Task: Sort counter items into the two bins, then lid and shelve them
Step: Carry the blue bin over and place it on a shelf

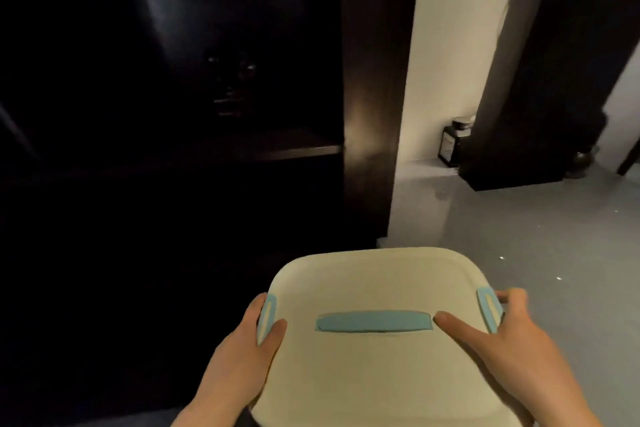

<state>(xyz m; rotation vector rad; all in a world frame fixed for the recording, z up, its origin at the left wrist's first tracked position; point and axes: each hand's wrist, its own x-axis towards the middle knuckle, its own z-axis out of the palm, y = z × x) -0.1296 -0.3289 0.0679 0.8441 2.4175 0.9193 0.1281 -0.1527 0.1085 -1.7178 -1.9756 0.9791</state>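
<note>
A cream bin with its lid (374, 281) on fills the lower middle of the head view. The lid has a light blue handle (374, 320) across its centre and a blue clip on each side. My left hand (249, 343) grips the bin's left edge at the left clip, thumb on top of the lid. My right hand (509, 333) grips the right edge at the right clip, thumb lying on the lid near the handle. The bin is held in the air in front of a dark shelf unit (304, 151). The bin's contents are hidden.
The shelf unit's interior at left is almost black; one shelf board edge shows faintly. A dark upright panel (374, 97) bounds it on the right. Beyond are a white wall, grey floor (519, 236), a dark bottle (450, 146) and dark furniture (519, 135).
</note>
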